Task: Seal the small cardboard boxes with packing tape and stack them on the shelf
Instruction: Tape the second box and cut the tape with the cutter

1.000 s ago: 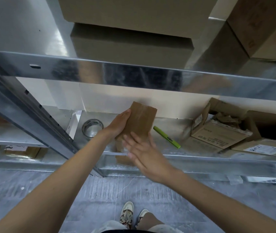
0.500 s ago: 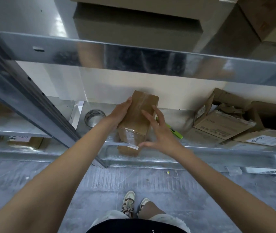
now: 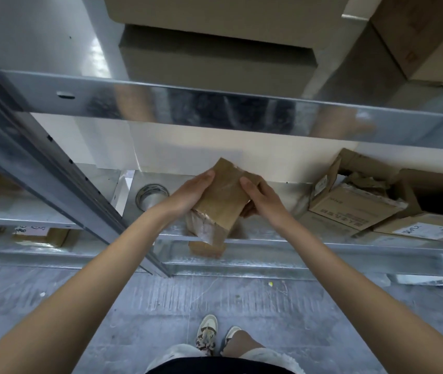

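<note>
A small brown cardboard box [image 3: 221, 201], with clear packing tape over its top and near end, is tilted above the front edge of the metal shelf [image 3: 269, 240]. My left hand [image 3: 190, 194] holds its left side, thumb along the top edge. My right hand [image 3: 259, 195] grips its right side, thumb on top and fingers underneath. A roll of clear packing tape [image 3: 151, 195] lies on the shelf just left of my left hand.
Opened cardboard boxes [image 3: 355, 209] crowd the shelf at the right. Large boxes [image 3: 215, 52] sit on the upper shelf behind its steel beam [image 3: 215, 109]. A slanted steel upright [image 3: 53, 184] crosses the left side. My shoes [image 3: 207, 336] stand on the concrete floor.
My right hand moved from the box's near end to grip its right side. The box now tilts more to the right, and the green marker is hidden behind my right hand.
</note>
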A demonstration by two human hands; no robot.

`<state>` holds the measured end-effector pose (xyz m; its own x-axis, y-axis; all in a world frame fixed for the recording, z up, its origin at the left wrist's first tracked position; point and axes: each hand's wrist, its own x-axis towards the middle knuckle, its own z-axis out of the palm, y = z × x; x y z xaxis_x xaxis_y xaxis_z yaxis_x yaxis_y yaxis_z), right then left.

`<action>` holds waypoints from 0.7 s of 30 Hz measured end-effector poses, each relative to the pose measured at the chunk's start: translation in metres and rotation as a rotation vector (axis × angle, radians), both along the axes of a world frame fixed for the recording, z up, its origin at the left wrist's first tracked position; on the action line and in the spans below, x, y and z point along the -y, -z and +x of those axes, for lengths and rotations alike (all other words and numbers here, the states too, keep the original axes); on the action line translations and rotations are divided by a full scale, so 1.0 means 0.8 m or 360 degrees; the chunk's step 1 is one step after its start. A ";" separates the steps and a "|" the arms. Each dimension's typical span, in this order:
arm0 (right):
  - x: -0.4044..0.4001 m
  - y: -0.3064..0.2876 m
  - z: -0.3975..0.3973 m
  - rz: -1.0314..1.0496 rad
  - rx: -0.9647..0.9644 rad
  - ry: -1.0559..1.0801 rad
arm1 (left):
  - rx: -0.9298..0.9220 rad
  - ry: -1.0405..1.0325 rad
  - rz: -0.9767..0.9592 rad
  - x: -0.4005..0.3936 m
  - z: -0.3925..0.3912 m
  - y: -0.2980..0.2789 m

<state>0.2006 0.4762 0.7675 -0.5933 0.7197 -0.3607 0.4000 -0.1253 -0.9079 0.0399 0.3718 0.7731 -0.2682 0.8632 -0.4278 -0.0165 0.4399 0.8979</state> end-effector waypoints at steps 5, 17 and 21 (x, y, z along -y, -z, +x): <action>-0.009 -0.009 -0.006 0.1309 0.0569 -0.0444 | 0.0051 -0.0080 -0.0070 -0.010 -0.006 0.007; 0.059 -0.021 0.008 0.1604 0.0661 -0.0995 | 0.0081 -0.0110 -0.0013 -0.012 -0.004 0.003; 0.086 -0.013 0.015 0.1639 0.0464 -0.1070 | 0.0063 -0.0030 0.0014 -0.013 -0.005 0.004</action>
